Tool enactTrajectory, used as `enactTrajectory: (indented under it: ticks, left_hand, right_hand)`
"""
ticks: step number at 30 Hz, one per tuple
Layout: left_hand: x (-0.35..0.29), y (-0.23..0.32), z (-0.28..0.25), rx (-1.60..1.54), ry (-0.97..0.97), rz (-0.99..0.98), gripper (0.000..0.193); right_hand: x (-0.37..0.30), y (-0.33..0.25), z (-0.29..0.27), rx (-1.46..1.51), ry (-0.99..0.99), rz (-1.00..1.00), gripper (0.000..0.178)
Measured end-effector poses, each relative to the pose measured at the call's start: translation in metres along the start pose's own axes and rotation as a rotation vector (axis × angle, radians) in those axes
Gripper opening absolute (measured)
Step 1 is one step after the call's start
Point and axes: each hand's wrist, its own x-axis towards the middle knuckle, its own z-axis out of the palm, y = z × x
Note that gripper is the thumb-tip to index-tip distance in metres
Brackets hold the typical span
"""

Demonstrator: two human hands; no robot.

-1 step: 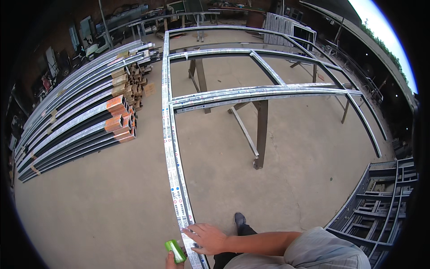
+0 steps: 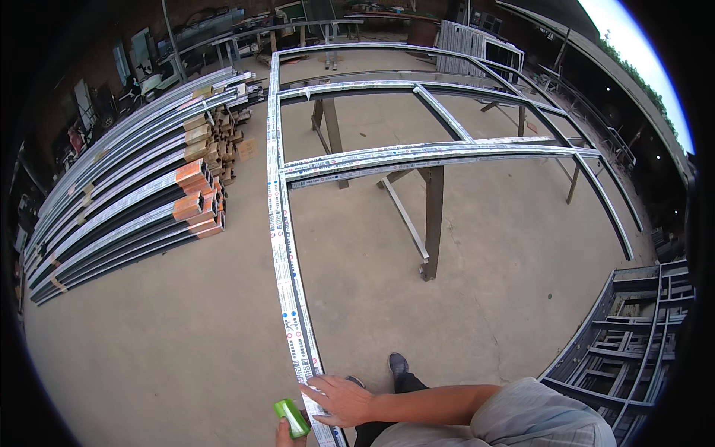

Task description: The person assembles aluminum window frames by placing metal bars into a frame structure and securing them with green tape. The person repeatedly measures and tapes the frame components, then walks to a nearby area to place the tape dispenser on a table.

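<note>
My left hand (image 2: 285, 438) is at the lower edge, closed round a bright green rounded case that looks like a tape measure (image 2: 292, 418). The case is right beside the left edge of a long frame bar (image 2: 287, 298) wrapped in printed white film. Across the near end of this bar lies my right hand (image 2: 339, 400), fingers spread over its top. Only part of my left hand shows. The bar is the left side of a large metal frame (image 2: 417, 151) with several crossbars, resting on brown trestles (image 2: 433, 223).
Stacked long profiles (image 2: 112, 216) with orange and cardboard-coloured ends lie on the floor at left. At lower right is a stack of dark frames (image 2: 633, 328). More pale frames (image 2: 462, 48) lean at the back. My shoe (image 2: 398, 363) is beside the bar.
My right hand has shifted very slightly on the bar, and the view has moved a little. The green tape measure stays in my left hand.
</note>
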Motion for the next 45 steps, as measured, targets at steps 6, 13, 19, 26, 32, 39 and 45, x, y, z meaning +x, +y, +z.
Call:
enactTrajectory:
  ticks: [6, 13, 19, 26, 32, 39, 45]
  left_hand:
    - [-0.016, 0.008, 0.014, -0.057, -0.22, 0.013, 0.059]
    - [-0.011, -0.003, 0.016, -0.134, -0.063, -0.003, 0.06]
    - [-0.031, 0.013, 0.048, -0.215, -0.212, 0.045, 0.058]
    - [-0.047, 0.015, 0.068, -0.279, -0.232, 0.099, 0.054]
    - [-0.046, 0.005, 0.063, 0.151, -0.168, 0.116, 0.062]
    - [-0.042, 0.019, 0.1, 1.137, 0.012, 0.305, 0.051]
    - [-0.035, 0.012, 0.115, 1.042, -0.037, 0.529, 0.045]
  right_hand:
    - [0.038, -0.044, 0.019, 0.183, -0.373, 0.202, 0.095]
    - [0.071, -0.037, 0.045, 0.143, -0.496, 0.304, 0.078]
    - [0.076, -0.052, 0.045, 0.098, -0.534, 0.279, 0.07]
    - [0.057, -0.048, 0.088, 0.044, -0.354, 0.255, 0.066]
    - [0.039, -0.049, 0.038, 0.279, -0.346, 0.418, 0.065]
    - [-0.016, -0.007, 0.005, 0.23, -0.153, 0.667, 0.076]
    - [-0.032, 0.022, 0.021, 0.337, -0.174, 0.816, 0.083]
